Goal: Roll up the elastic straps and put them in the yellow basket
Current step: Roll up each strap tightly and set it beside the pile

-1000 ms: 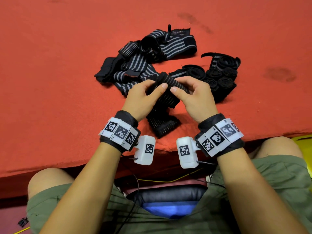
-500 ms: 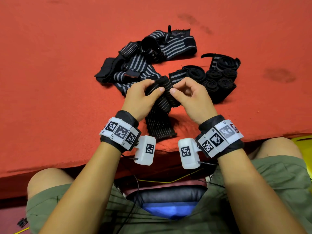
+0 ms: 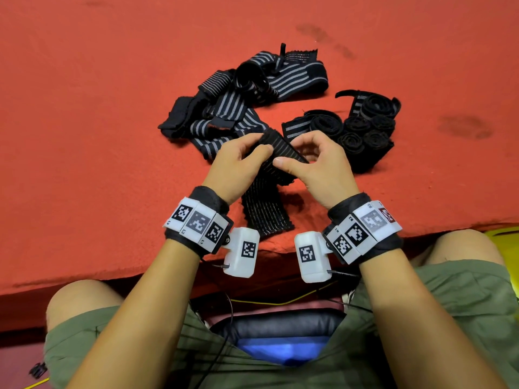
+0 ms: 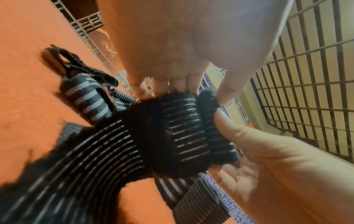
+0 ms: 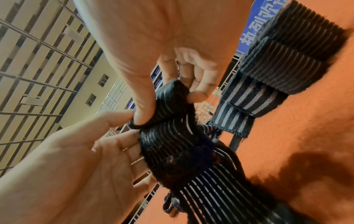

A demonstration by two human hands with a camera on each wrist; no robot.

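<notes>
Covering table, red cloth (image 3: 84,136); barred windows (image 4: 306,75) behind

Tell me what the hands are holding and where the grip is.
Both hands, left hand and right hand, pinch one elastic strap at its rolled upper end; its tail lies on the table.

Elastic strap (image 3: 276,153) in work: black, thin pale stripes lengthwise. Far end turned over into a small tight roll, pinched between left hand (image 3: 238,167) and right hand (image 3: 317,167); loose tail (image 3: 266,211) runs flat back between the wrists. Beyond left hand: tangled heap of unrolled straps (image 3: 247,99), black with broad grey stripes. Beyond right hand: cluster of rolled straps (image 3: 365,127), spirals up, touching one another. Yellow basket (image 3: 505,234): only a sliver, right of right wrist.
</notes>
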